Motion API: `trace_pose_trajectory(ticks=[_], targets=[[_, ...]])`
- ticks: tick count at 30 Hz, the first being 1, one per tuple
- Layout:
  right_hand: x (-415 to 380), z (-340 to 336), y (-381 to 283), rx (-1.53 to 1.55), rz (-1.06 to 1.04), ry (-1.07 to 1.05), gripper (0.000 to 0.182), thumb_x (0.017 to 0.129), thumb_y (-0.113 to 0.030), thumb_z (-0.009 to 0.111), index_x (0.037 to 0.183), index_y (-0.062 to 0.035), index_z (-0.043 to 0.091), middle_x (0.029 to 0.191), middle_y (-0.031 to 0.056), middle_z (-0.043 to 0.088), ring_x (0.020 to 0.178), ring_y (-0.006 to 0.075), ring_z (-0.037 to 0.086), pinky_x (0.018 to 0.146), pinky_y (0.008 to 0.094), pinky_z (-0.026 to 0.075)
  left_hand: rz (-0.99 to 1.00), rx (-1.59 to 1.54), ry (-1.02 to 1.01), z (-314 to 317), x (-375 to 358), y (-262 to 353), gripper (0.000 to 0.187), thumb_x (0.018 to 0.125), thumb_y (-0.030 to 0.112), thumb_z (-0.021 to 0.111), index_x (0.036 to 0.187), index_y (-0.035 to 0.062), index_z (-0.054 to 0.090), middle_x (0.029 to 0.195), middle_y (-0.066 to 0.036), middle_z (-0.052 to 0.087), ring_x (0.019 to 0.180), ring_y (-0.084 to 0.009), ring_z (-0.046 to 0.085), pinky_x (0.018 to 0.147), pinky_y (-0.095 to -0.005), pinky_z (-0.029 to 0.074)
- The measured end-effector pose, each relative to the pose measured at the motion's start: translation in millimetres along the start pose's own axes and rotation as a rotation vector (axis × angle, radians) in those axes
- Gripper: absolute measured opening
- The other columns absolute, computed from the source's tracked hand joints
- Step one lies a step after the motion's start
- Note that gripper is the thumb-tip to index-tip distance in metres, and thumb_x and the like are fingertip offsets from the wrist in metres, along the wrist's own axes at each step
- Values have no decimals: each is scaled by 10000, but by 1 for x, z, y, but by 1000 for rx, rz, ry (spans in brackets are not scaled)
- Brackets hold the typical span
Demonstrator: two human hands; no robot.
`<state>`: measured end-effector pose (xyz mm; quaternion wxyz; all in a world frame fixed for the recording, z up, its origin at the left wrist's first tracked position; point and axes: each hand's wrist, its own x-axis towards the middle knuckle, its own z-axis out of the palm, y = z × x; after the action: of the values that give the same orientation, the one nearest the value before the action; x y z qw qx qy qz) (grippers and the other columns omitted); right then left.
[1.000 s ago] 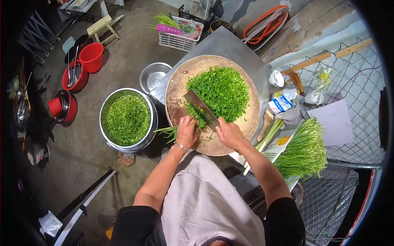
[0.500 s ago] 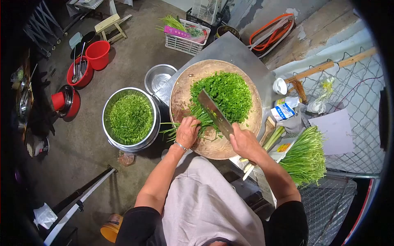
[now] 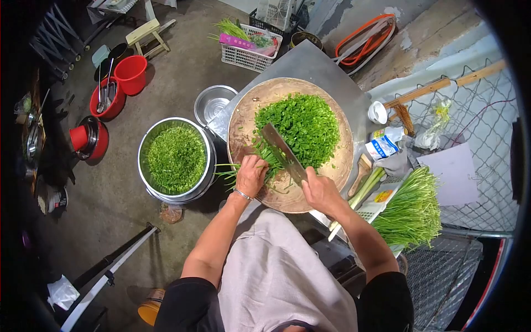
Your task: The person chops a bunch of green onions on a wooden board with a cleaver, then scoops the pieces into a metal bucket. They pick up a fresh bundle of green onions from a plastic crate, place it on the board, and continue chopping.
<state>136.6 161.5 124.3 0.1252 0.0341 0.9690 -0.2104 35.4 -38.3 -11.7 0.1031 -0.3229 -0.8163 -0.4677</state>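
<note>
My left hand (image 3: 251,176) is closed on a bunch of garlic chives (image 3: 270,157) at the near left of the round wooden chopping board (image 3: 241,119). The stem ends stick out left past the board's edge. My right hand (image 3: 323,192) grips a cleaver (image 3: 284,153), its handle mostly hidden by the fingers. The blade slants across the board, against the cut side of the bunch and close to my left fingers. Beyond the blade lies a broad heap of chopped chives (image 3: 310,130). Small green bits are scattered on the wood.
Left of the board stands a metal pot (image 3: 211,172) holding chopped greens, with a metal basin (image 3: 200,105) behind it. Uncut chives (image 3: 412,210) fill a basket at right, beside thick pale stalks (image 3: 369,185). A bottle (image 3: 381,148) and white bowl (image 3: 378,113) sit on the metal table (image 3: 310,61).
The cleaver and my right hand have shifted slightly left, toward my left hand, and the blade sits lower against the bunch. My left hand has barely moved.
</note>
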Motion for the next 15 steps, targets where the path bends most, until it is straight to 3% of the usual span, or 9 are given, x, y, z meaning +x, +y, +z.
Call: trace_pose_trajectory(ticks=[3,12,15], targets=[[8,38,11,-49,10,-61,254,995,-195,528,1108,1,413,698,282,638,691,521,639,660,617,498,-14,23,-25,1,-8,1,215,730,-43,758,867,54,625,882,-113,570,859,-342,569,751,-447,496],[-5,0,-1,14,-9,-45,262,995,-199,526,1098,14,414,698,283,640,696,518,645,676,626,491,34,12,-7,-5,-14,-3,264,711,-45,739,948,56,681,964,-103,629,954,-333,610,812,-423,533],[3,34,10,-44,-9,-100,264,996,-202,526,1098,15,415,694,283,639,689,520,641,671,621,492,14,10,-20,-7,-15,4,269,713,-27,756,958,55,681,969,-108,626,958,-339,609,821,-425,533]])
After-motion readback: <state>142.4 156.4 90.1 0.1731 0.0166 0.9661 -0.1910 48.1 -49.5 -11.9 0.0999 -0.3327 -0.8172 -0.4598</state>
